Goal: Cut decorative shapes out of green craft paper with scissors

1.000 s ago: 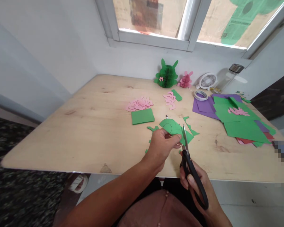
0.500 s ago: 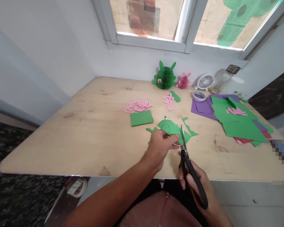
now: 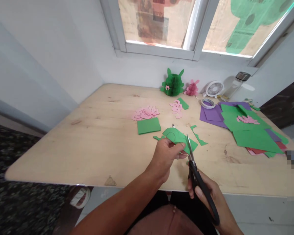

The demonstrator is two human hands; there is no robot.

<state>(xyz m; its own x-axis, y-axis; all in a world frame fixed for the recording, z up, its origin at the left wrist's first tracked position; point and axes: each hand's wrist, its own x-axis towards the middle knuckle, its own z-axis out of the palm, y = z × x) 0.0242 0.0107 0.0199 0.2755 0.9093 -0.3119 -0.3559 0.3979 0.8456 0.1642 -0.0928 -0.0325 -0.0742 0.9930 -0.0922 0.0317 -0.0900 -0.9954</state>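
My left hand (image 3: 165,155) pinches a green paper piece (image 3: 173,133) with curved pencil lines on it, above the front middle of the table. In my right hand (image 3: 208,189) are black-handled scissors (image 3: 198,179), their blades pointing away from me at the right part of that paper. Behind the left hand lies a folded green card (image 3: 149,126), with a pile of pink cut-outs (image 3: 147,113) beyond it. A green offcut (image 3: 198,135) rests to the right of the held paper.
The wooden table (image 3: 88,147) carries stacked green sheets (image 3: 257,140), purple paper (image 3: 212,114), a tape roll (image 3: 208,103) and more pink cut-outs (image 3: 176,108). At the wall stand green (image 3: 173,85) and pink (image 3: 192,88) paper figures, a fan (image 3: 214,88) and a bottle (image 3: 235,86).
The view has shifted, so the table's objects appear slightly lower and mostly further right. Both hands keep their hold on the green paper and the scissors.
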